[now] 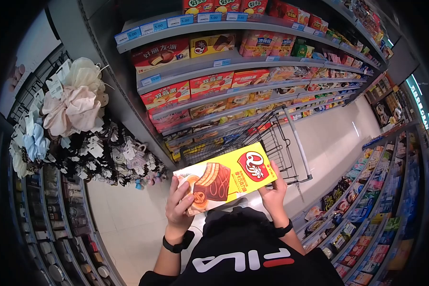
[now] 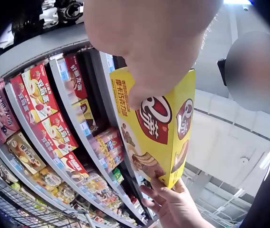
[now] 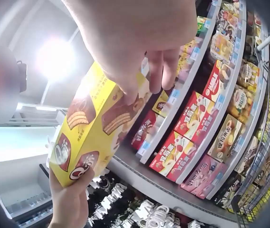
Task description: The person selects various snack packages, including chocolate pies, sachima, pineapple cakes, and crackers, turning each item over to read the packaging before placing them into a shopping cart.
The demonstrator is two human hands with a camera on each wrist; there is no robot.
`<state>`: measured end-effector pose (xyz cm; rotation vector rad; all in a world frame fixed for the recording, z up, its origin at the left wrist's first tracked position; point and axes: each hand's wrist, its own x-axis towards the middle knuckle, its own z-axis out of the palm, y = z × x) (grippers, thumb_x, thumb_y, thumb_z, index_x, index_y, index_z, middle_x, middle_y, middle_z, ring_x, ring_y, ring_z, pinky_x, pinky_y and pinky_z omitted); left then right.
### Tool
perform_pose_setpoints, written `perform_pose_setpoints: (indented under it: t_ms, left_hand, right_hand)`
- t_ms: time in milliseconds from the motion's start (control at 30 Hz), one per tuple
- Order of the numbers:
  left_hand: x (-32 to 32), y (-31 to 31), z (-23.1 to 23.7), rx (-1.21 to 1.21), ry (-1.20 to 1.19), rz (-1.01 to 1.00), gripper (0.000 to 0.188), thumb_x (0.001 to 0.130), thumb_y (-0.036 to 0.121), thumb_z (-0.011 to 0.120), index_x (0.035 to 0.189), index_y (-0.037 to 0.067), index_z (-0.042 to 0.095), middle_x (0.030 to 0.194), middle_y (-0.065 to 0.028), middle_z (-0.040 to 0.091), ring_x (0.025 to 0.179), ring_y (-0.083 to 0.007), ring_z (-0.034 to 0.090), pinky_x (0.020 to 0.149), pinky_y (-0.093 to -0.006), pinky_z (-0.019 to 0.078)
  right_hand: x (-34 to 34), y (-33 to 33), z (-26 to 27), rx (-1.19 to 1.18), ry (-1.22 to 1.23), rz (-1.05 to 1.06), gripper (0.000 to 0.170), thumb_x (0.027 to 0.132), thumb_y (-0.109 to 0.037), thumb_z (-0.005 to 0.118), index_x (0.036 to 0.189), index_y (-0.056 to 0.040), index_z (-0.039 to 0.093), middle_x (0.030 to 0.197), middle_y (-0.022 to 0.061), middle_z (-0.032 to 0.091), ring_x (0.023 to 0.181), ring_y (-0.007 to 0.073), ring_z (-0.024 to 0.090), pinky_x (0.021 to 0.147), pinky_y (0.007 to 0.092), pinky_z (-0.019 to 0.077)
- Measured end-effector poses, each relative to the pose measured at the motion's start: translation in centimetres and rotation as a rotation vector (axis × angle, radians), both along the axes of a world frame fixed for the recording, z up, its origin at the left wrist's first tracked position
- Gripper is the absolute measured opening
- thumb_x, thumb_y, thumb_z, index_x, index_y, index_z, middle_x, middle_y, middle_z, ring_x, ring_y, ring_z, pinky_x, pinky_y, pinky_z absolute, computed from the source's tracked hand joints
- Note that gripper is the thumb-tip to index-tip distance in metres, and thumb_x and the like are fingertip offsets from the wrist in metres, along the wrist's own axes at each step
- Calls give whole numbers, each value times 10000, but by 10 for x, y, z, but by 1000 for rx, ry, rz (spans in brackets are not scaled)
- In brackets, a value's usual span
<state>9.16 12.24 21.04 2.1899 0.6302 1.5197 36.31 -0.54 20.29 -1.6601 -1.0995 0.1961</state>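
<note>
A yellow box of chocolate cakes [image 1: 226, 183], with a red logo and pictures of layered cake on its front, is held tilted in front of the chest in the head view. My left hand [image 1: 178, 209] grips its left end, fingers lying over the front edge. At the opposite end, my right hand [image 1: 275, 196] holds the lower right corner with the thumb at the bottom edge. The left wrist view shows the box [image 2: 149, 121] from another side, with the right hand [image 2: 175, 202] at its far end. Both wrists wear black bands.
A wire shopping cart [image 1: 276, 143] stands just beyond the box. Behind it, shelves [image 1: 176, 78] carry red snack boxes and price tags. Scrunchies [image 1: 74, 107] hang on a rack at left. More packed shelves [image 1: 362, 209] run along the right, with pale floor tiles [image 1: 114, 214] below.
</note>
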Motion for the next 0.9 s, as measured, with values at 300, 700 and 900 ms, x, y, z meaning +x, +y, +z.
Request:
perform_pose_setpoints:
  t_ms: [300, 700, 900]
  left_hand:
    - [15, -26, 27, -1151, -385, -186, 655, 901, 93, 785, 1438, -32, 432, 1306, -156, 626, 1152, -195, 656, 980, -324, 540]
    - [138, -124, 53, -1179, -477, -342, 788, 1016, 172, 637, 1632, 28, 167, 1440, -154, 554, 1337, -191, 523, 1106, -350, 428]
    - [179, -170, 64, -1072, -226, -455, 975, 921, 67, 675, 1662, 84, 43, 1623, -155, 348, 1319, -210, 548, 1066, -344, 453]
  right_hand:
    - [35, -19, 25, -207, -31, 255, 737, 785, -106, 855, 1450, 0, 558, 1056, 78, 695, 866, 109, 667, 796, 276, 540]
    - [114, -89, 26, 42, 1009, 252, 647, 1013, -239, 618, 1565, -56, 336, 1393, 112, 569, 1202, 184, 626, 940, 329, 556]
    - [169, -126, 27, 18, 1193, 297, 604, 1030, -360, 563, 1540, -112, 353, 1171, 84, 678, 863, 155, 720, 536, 313, 580]
